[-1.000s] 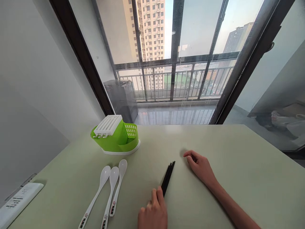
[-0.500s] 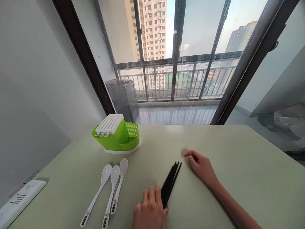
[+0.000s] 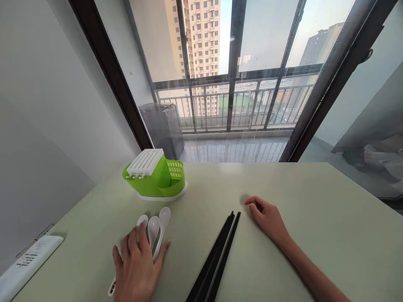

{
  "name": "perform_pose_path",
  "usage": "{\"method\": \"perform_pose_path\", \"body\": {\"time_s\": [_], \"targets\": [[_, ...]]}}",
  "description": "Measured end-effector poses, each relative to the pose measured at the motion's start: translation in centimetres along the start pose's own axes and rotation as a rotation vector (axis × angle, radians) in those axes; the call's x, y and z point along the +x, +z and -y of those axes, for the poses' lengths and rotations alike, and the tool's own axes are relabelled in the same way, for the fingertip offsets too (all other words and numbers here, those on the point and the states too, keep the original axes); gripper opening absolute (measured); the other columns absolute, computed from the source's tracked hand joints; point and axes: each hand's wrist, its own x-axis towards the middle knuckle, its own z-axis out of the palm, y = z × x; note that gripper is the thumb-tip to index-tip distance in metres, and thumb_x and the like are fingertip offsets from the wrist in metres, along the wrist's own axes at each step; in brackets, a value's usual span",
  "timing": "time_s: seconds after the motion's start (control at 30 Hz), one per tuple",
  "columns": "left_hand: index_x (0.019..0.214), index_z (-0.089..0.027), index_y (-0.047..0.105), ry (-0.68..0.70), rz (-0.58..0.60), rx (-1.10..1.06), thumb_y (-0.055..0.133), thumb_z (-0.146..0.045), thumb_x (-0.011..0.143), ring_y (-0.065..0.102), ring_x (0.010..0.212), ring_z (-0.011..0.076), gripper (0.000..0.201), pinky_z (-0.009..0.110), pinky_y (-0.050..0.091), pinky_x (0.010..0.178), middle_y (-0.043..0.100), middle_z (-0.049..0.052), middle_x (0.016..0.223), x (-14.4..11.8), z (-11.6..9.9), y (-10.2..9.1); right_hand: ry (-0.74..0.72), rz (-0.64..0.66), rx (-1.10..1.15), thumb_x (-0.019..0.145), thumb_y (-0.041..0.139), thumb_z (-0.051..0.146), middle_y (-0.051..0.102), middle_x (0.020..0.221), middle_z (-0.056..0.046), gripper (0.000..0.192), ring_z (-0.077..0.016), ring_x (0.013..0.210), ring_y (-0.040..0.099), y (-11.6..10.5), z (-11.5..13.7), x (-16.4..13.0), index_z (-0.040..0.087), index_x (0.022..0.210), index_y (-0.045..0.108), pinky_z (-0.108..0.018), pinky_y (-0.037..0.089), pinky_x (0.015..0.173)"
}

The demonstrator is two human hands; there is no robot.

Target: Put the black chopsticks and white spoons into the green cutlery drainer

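Note:
Three white spoons (image 3: 164, 218) lie side by side on the table, bowls pointing away from me. My left hand (image 3: 135, 264) is over them with fingers and thumb spread, hiding most of their handles; whether it touches them I cannot tell. Several black chopsticks (image 3: 217, 260) lie in a loose bundle between my hands, touched by neither. Beyond the chopsticks' tips on the right, my right hand (image 3: 266, 216) rests on the table, its fingers loosely curled in with nothing in them.
A bright green utensil holder (image 3: 160, 184) with a white slatted lid and white base stands behind the spoons. At the left edge of the pale green table (image 3: 315, 201) lies a long white object with dark print (image 3: 31, 258). Past the table stands a glass window wall (image 3: 233, 84).
My left hand has left the chopsticks and moved left over the spoons, its fingers now spread. The chopsticks' near parts are uncovered. My right hand stays put.

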Motion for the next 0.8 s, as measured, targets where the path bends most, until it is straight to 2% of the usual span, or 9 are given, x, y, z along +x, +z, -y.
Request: {"method": "perform_pose_path", "body": {"time_s": [0.1,0.2,0.33,0.43,0.63,0.8], "targets": [[0.15,0.003,0.044,-0.062,0.033,0.002,0.038,-0.056,0.098,0.055,0.124,0.0442,0.079,0.06,0.042,0.106,0.058,0.028,0.136,0.3,0.5,-0.6,0.001,-0.002,0.001,0.088,0.046,0.042,0.053,0.061,0.004,0.033,-0.0174,0.058,0.049,-0.1,0.1,0.0,0.025,0.087,0.074,-0.03,0.037,0.061],[0.147,0.001,0.049,-0.102,0.092,-0.004,0.037,-0.052,0.099,0.058,0.117,0.0418,0.073,0.054,0.049,0.096,0.061,0.026,0.129,0.6,0.8,-1.4,0.001,-0.001,-0.001,0.088,0.046,0.042,0.053,0.061,0.004,0.032,-0.0173,0.058,0.048,-0.1,0.1,0.0,0.025,0.087,0.074,-0.03,0.037,0.061],[0.14,-0.003,0.059,-0.061,0.188,-0.022,0.031,-0.044,0.103,0.06,0.116,0.0381,0.061,0.052,0.049,0.097,0.064,0.023,0.126,0.6,0.7,-2.1,0.001,0.002,-0.002,0.088,0.046,0.042,0.054,0.062,0.003,0.032,-0.0172,0.058,0.049,-0.2,0.1,0.0,0.025,0.087,0.073,-0.03,0.037,0.061],[0.139,-0.005,0.06,-0.012,0.227,-0.042,0.027,-0.035,0.106,0.063,0.115,0.0355,0.056,0.051,0.05,0.097,0.067,0.021,0.127,0.5,0.2,-2.0,-0.002,0.001,-0.001,0.089,0.046,0.042,0.054,0.062,0.003,0.032,-0.0172,0.058,0.049,-0.1,0.1,-0.1,0.025,0.088,0.073,-0.03,0.038,0.062],[0.138,-0.01,0.062,0.125,0.223,-0.146,0.029,-0.026,0.108,0.068,0.117,0.0289,0.048,0.044,0.056,0.098,0.069,0.018,0.134,-0.1,-1.9,-0.8,-0.007,-0.006,0.004,0.089,0.046,0.043,0.053,0.061,0.003,0.033,-0.0176,0.058,0.049,-0.1,0.1,-0.1,0.024,0.088,0.074,-0.03,0.037,0.061],[0.14,-0.01,0.06,0.252,0.146,-0.229,0.032,-0.018,0.108,0.073,0.109,0.0254,0.043,0.038,0.061,0.089,0.073,0.016,0.124,-0.8,-5.2,-0.5,-0.012,-0.009,0.012,0.088,0.047,0.043,0.054,0.06,0.003,0.032,-0.018,0.058,0.049,-0.1,0.2,0.0,0.025,0.086,0.073,-0.03,0.038,0.061]]}}
